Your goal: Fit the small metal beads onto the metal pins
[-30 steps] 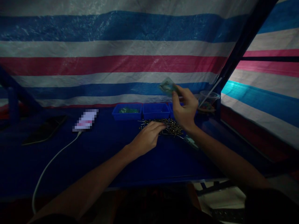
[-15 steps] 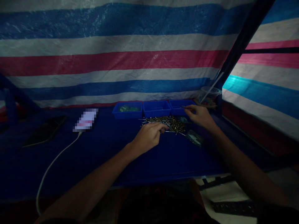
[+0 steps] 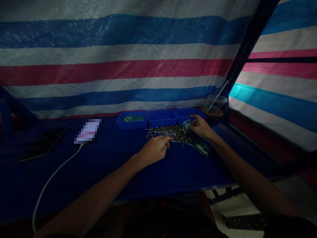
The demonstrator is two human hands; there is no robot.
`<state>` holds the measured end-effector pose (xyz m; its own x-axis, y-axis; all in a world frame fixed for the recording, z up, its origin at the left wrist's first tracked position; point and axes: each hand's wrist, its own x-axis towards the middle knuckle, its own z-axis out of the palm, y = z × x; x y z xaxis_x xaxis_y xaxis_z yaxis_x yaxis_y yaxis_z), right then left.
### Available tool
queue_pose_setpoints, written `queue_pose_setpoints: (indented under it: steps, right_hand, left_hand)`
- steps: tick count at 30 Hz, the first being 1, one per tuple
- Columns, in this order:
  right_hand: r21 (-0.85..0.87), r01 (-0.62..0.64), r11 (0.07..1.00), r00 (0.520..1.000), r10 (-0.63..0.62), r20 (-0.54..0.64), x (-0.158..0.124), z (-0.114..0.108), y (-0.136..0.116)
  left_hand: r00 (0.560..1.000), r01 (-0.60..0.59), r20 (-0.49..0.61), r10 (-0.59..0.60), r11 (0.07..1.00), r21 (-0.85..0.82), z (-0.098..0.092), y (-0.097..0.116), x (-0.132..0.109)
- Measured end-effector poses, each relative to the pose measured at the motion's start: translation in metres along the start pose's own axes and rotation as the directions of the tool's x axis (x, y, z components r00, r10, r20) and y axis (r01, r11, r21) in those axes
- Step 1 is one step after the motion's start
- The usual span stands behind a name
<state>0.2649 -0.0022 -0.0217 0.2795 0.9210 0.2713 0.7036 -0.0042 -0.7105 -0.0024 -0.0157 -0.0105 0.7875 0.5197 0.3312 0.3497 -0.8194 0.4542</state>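
Observation:
In the middle of the table lies a pile of brass-coloured and silvery metal pieces with long thin shanks (image 3: 182,134). My left hand (image 3: 155,148) rests at the near left edge of this pile, fingers closed; what they hold, if anything, is hidden. My right hand (image 3: 201,127) is at the far right of the pile. Its thumb and fingers close on a small clear plastic bag (image 3: 186,125); the contents are too dim to make out. Another small clear bag (image 3: 201,147) lies flat below the right wrist, at the pile's near right edge.
Three blue bins stand behind the pile: a left bin (image 3: 132,125) with clear packets, a middle bin (image 3: 162,123), and a right bin (image 3: 195,111). A clear tub (image 3: 216,102) is at back right. A phone (image 3: 88,131) with a white cable (image 3: 53,173) and a dark tablet-like slab (image 3: 43,143) lie left.
My right hand has come down from the right bin to the small bag beside the pile, and the bag has shifted slightly. My left hand stays by the pile. The camera view has tilted a little.

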Motion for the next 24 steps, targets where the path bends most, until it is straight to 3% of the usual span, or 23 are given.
queue_pose_setpoints:
  steps: [3, 4, 6, 10, 12, 13, 15, 17, 19, 22, 24]
  right_hand:
    - [0.107, 0.249, 0.963, 0.953, -0.224, -0.202, -0.010, 0.001, -0.021]
    - [0.093, 0.356, 0.930, 0.906, -0.319, -0.278, -0.016, 0.002, -0.030]
    - [0.015, 0.535, 0.845, 0.787, -0.491, -0.373, -0.031, 0.005, -0.049]
    - [-0.035, 0.750, 0.661, 0.621, -0.721, -0.306, -0.055, 0.019, -0.068]
    - [-0.044, 0.803, 0.594, 0.574, -0.791, -0.213, -0.059, 0.026, -0.068]
    - [-0.063, 0.813, 0.579, 0.564, -0.809, -0.164, -0.059, 0.028, -0.067]
    - [-0.101, 0.802, 0.589, 0.582, -0.808, -0.090, -0.059, 0.030, -0.066]
    - [-0.071, 0.756, 0.651, 0.648, -0.759, -0.058, -0.059, 0.029, -0.069]
    - [0.077, 0.653, 0.754, 0.757, -0.652, -0.038, -0.060, 0.028, -0.074]
    - [0.414, 0.315, 0.854, 0.926, -0.373, 0.065, -0.063, 0.033, -0.081]
    - [0.563, 0.098, 0.821, 0.977, -0.188, 0.104, -0.063, 0.039, -0.081]
  left_hand:
    - [0.995, 0.099, 0.014, -0.099, 0.956, -0.277, -0.001, 0.007, 0.002]
    - [0.988, 0.151, 0.030, -0.152, 0.900, -0.408, -0.001, 0.010, 0.004]
    - [0.961, 0.252, 0.084, -0.264, 0.705, -0.663, -0.003, 0.014, 0.006]
    - [0.891, 0.308, 0.197, -0.409, 0.227, -0.924, -0.004, 0.013, 0.011]
    - [0.878, 0.252, 0.150, -0.454, 0.173, -0.952, -0.003, 0.009, 0.013]
    - [0.874, 0.216, 0.088, -0.479, 0.220, -0.951, -0.002, 0.007, 0.013]
    - [0.866, 0.171, -0.071, -0.495, 0.426, -0.889, 0.000, 0.002, 0.012]
    - [0.876, 0.141, -0.235, -0.422, 0.688, -0.712, 0.000, -0.001, 0.011]
    - [0.901, 0.079, -0.351, -0.254, 0.892, -0.445, 0.001, -0.004, 0.009]
    - [0.925, 0.008, -0.377, -0.034, 0.998, -0.069, 0.002, -0.004, 0.005]
    - [0.940, 0.006, -0.339, 0.019, 0.997, 0.073, 0.005, -0.002, 0.003]
